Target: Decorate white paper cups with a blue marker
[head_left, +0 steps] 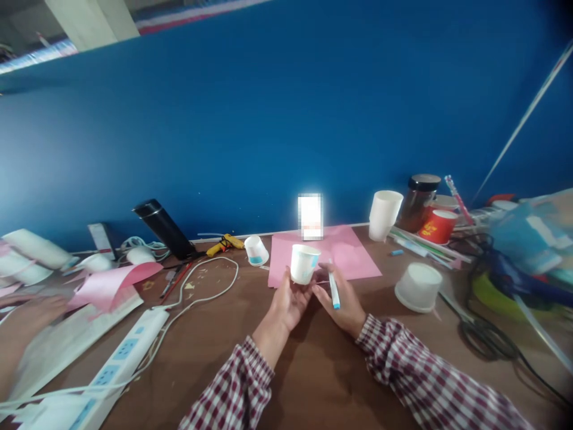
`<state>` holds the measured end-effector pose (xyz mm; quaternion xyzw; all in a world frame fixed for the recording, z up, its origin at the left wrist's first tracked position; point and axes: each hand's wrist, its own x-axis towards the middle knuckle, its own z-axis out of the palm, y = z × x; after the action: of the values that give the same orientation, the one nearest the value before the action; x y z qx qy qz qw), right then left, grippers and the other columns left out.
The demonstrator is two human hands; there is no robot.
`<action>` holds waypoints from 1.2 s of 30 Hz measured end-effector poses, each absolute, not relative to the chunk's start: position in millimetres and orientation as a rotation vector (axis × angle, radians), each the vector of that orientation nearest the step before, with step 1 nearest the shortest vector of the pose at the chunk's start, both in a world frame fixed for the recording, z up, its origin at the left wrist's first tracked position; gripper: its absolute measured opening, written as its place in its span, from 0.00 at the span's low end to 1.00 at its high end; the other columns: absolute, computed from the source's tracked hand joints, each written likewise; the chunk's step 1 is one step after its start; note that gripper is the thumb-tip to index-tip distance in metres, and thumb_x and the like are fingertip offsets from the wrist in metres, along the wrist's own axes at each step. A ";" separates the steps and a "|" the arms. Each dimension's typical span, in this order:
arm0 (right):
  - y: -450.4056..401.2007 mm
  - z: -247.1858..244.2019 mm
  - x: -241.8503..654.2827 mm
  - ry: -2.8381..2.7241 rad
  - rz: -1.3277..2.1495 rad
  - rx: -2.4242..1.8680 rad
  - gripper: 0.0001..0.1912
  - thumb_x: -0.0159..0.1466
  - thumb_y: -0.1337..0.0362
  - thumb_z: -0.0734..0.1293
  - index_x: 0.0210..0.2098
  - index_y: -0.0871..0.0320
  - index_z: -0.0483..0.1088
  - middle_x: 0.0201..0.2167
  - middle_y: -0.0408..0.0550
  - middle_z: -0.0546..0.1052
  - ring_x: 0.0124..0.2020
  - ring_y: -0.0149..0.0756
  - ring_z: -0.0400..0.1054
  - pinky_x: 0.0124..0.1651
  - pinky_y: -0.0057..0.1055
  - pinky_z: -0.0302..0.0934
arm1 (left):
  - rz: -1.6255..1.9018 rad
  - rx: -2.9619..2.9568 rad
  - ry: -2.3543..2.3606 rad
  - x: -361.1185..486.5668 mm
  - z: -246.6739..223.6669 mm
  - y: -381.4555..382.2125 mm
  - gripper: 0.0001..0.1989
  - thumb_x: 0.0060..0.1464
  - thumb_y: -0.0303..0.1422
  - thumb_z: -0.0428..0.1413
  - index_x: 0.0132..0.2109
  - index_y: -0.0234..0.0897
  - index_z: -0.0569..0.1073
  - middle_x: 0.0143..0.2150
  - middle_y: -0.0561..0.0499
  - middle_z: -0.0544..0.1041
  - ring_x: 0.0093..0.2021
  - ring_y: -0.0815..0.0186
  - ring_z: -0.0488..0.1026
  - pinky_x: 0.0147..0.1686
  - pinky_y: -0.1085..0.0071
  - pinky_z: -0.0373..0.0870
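Observation:
My left hand (286, 301) holds a small white paper cup (304, 264) with blue marks on its side, open end up. Its fingers wrap the cup's lower part. In my right hand (342, 301) is a white marker pen (333, 289) with a blue end, its other end pointing up and away. The right fingertips come close to the cup; whether they touch it I cannot tell. Behind both hands lies a sheet of pink paper (353, 257), with a bright, blurred-out upright screen (310, 216) at its back. Left of the sheet another paper cup (256, 251) leans over.
A power strip (111, 364), cables, a black flask (163, 230) and a yellow glue gun (225, 243) occupy the left. Another person's hand (31, 316) is at far left. On the right are white cups (384, 215), a tub (418, 286), a red cup (439, 227) and scissors (481, 334).

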<state>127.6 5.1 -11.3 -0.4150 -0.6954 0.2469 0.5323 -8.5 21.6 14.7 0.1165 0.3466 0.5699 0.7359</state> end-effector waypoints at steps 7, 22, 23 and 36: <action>7.3 -14.5 129.0 -1.621 0.536 -1.056 0.21 0.65 0.61 0.65 0.55 0.57 0.59 0.48 0.55 0.75 0.47 0.42 0.74 0.48 0.41 0.72 | 1.181 0.411 0.716 -5.3 -0.1 15.3 0.18 0.62 0.41 0.53 0.50 0.32 0.76 0.42 0.41 0.82 0.39 0.59 0.80 0.40 0.66 0.77; 5.0 -14.2 130.3 -1.610 0.552 -1.118 0.21 0.66 0.56 0.65 0.55 0.56 0.60 0.49 0.57 0.74 0.45 0.44 0.75 0.48 0.43 0.72 | 1.104 0.394 0.523 -11.7 -5.7 4.5 0.20 0.52 0.43 0.62 0.48 0.33 0.77 0.44 0.41 0.81 0.42 0.58 0.79 0.48 0.62 0.73; 4.7 -15.3 130.3 -1.616 0.576 -1.125 0.21 0.66 0.56 0.65 0.54 0.55 0.60 0.49 0.56 0.74 0.44 0.44 0.75 0.47 0.44 0.72 | 1.109 0.392 0.526 -12.6 -6.1 5.2 0.21 0.52 0.43 0.63 0.47 0.33 0.77 0.44 0.41 0.81 0.42 0.58 0.79 0.47 0.62 0.73; 22.2 -19.5 142.8 -1.102 0.803 -1.133 0.21 0.66 0.47 0.63 0.50 0.55 0.67 0.47 0.54 0.73 0.41 0.41 0.73 0.33 0.34 0.72 | 1.239 0.832 0.827 -29.2 -9.0 18.8 0.27 0.39 0.27 0.71 0.49 0.39 0.75 0.47 0.46 0.79 0.45 0.62 0.76 0.43 0.70 0.72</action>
<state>142.8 22.2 -19.5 -0.4954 -0.4817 0.3509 0.6321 -29.2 18.8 -9.0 0.3675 0.3653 0.5469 0.6577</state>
